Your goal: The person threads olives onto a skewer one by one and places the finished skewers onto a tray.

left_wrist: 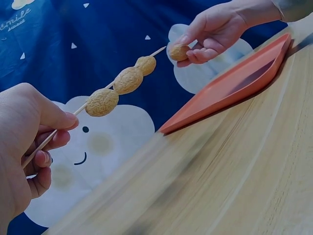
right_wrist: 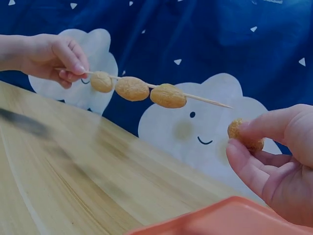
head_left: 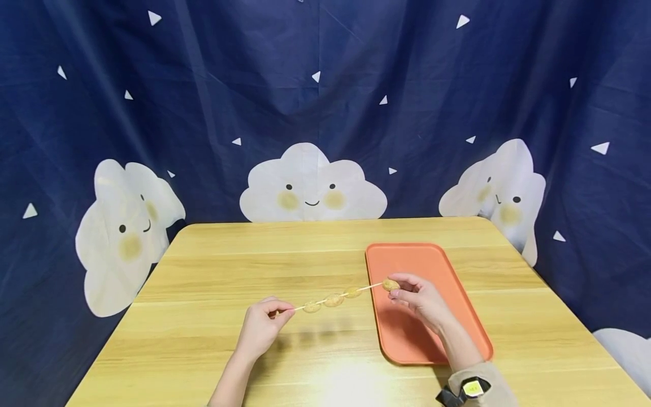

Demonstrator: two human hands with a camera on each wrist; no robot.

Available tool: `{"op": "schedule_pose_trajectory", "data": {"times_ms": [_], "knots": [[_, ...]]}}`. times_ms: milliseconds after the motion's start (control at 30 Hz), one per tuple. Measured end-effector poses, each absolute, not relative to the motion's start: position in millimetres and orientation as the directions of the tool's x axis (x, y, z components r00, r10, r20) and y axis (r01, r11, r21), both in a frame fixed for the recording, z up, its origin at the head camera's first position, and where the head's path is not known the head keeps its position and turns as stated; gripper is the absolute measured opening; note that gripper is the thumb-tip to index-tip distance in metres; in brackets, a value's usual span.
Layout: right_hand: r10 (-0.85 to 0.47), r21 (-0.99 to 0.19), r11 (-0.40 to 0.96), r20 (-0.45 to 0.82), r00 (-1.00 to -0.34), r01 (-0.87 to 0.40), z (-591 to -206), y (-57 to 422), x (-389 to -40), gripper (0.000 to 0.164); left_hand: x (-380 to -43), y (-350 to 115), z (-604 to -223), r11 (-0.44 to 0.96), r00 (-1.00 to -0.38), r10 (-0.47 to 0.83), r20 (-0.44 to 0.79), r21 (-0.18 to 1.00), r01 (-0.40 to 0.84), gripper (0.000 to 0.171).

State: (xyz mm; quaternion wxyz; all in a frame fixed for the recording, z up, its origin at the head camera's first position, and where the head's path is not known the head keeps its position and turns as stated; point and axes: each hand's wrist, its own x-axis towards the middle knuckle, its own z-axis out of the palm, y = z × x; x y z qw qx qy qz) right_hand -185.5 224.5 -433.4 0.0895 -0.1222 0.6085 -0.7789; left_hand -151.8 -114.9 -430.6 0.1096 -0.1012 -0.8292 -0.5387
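Observation:
My left hand [head_left: 260,329] pinches the lower end of a thin wooden skewer [right_wrist: 210,101] between thumb and fingers. Three tan, wrinkled oval balls are threaded along it, the middle one [left_wrist: 128,80] close against its neighbour in the left wrist view. Between the thumb and fingertips of my right hand [head_left: 422,301] is another tan wrinkled ball [right_wrist: 235,128], partly covered by the fingers. In the right wrist view the skewer's pointed tip is just short of this ball, with a small gap. Both hands are raised above the table.
An orange rectangular tray [head_left: 407,263] lies on the right part of the wooden table [head_left: 229,254], beneath my right hand. Behind the table hangs a dark blue curtain [head_left: 285,90] with white clouds and triangles. A dark band with a yellow-faced device [head_left: 473,388] is on my right wrist.

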Motion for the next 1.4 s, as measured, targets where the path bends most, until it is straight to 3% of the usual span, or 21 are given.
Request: {"op": "schedule_pose_trajectory", "data": {"times_ms": [400,667,900,1400], "knots": [[-0.268,-0.989,-0.120,0.115,-0.957,-0.085,-427.9,219.7,-183.3,0.039,-151.2,-115.8,-430.3,0.383,-0.955,0.053,0.292,0.877,0.289,0.008],[-0.288,-0.987,-0.121,0.139,-0.948,-0.109,-425.9,219.9,-182.3,0.033,-152.1,-116.6,-431.0,0.388,-0.956,0.056,0.287,0.876,0.286,0.005],[-0.305,-0.987,-0.050,0.158,-0.939,-0.149,-423.4,222.7,-179.8,0.037,-153.3,-119.1,-432.2,0.418,-0.953,0.085,0.292,0.857,0.300,0.003],[-0.384,-0.973,-0.146,0.220,-0.897,-0.176,-426.6,223.6,-182.1,0.028,-153.8,-119.0,-430.7,0.387,-0.971,0.088,0.223,0.891,0.240,0.006]]}}
